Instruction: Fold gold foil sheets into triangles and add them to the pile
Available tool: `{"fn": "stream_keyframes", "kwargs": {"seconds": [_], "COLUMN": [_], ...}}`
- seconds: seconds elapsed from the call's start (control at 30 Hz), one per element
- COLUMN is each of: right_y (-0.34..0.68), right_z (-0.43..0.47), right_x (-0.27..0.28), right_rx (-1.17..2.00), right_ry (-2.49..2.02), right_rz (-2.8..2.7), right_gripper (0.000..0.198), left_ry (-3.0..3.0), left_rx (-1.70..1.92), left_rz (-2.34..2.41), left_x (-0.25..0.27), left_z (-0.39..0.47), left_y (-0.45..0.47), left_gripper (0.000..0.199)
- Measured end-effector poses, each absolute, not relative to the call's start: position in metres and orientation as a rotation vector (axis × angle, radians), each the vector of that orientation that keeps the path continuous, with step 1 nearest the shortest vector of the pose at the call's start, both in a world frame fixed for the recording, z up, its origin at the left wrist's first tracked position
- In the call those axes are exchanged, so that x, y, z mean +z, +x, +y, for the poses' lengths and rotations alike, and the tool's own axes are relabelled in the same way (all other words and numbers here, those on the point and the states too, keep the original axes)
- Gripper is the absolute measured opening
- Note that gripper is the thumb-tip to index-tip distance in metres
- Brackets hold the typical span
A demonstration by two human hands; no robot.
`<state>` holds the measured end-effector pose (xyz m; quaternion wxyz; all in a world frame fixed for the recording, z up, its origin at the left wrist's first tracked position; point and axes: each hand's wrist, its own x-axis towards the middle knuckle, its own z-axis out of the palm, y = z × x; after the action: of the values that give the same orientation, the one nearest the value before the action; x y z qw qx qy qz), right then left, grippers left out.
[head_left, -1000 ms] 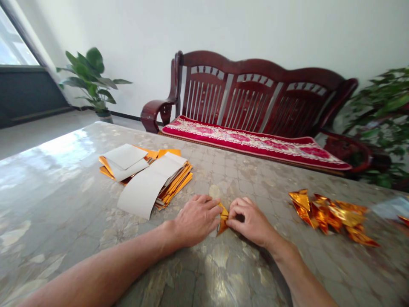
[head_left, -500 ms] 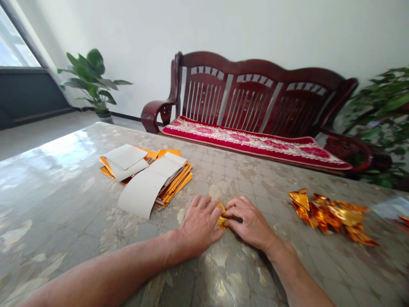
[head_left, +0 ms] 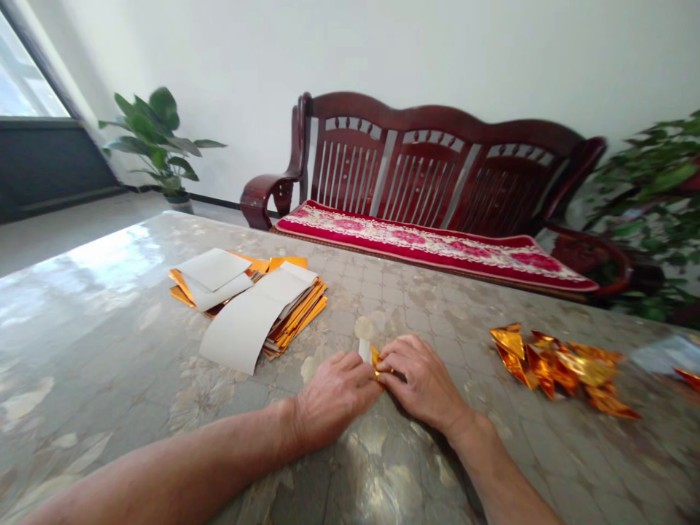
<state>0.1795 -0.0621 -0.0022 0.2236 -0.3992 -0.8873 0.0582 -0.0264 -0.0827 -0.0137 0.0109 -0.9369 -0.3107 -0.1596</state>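
A small piece of gold foil paper [head_left: 375, 357], its pale back showing on the left side, is held low over the table between my hands. My left hand [head_left: 340, 390] has its fingers curled and closed on the paper's near left part. From the other side my right hand [head_left: 418, 379] pinches the gold part with thumb and fingers. Much of the paper is hidden by the fingers. Left of the hands lies a loose stack of gold foil sheets [head_left: 298, 317], with a white-backed sheet [head_left: 240, 317] on top. Several folded gold foil pieces [head_left: 558, 364] lie in a heap to the right.
The patterned table [head_left: 136, 372] spreads under everything. Near its right edge is a clear plastic bag [head_left: 664, 355]. Beyond the table stand a dark red wooden bench [head_left: 437, 168] with a red patterned cushion [head_left: 415, 237] and a potted plant [head_left: 156, 138]; more foliage [head_left: 656, 204] is at the right.
My left fingers, spread flat before, have curled in around the paper. A pale strip of it now shows beside the gold. My right hand keeps its pinch.
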Motion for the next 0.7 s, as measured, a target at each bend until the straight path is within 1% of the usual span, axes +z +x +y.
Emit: {"fn": "stream_keyframes", "kwargs": {"seconds": [0.1, 0.27, 0.5, 0.7], "right_y": [0.178, 0.177, 0.172, 0.172], "right_z": [-0.062, -0.061, -0.068, -0.067], "right_x": [-0.003, -0.005, -0.008, -0.008], "right_rx": [0.146, 0.057, -0.114, -0.109], "right_ry": [-1.125, -1.185, -1.274, -1.251], "right_rz": [-2.448, -2.441, -2.46, -2.487], "right_gripper": [0.009, 0.007, 0.013, 0.017], "left_ry": [-2.931, -2.868, -2.785, -2.754], "left_rx": [-0.456, -0.41, -0.261, -0.225], "left_rz": [-0.85, -0.842, -1.087, -1.185], "left_x": [-0.015, -0.013, -0.008, -0.014], "left_z": [-0.085, -0.088, -0.068, -0.07], "left_y": [-0.027, -0.028, -0.038, -0.037], "left_gripper": [0.013, 0.01, 0.008, 0.005]}}
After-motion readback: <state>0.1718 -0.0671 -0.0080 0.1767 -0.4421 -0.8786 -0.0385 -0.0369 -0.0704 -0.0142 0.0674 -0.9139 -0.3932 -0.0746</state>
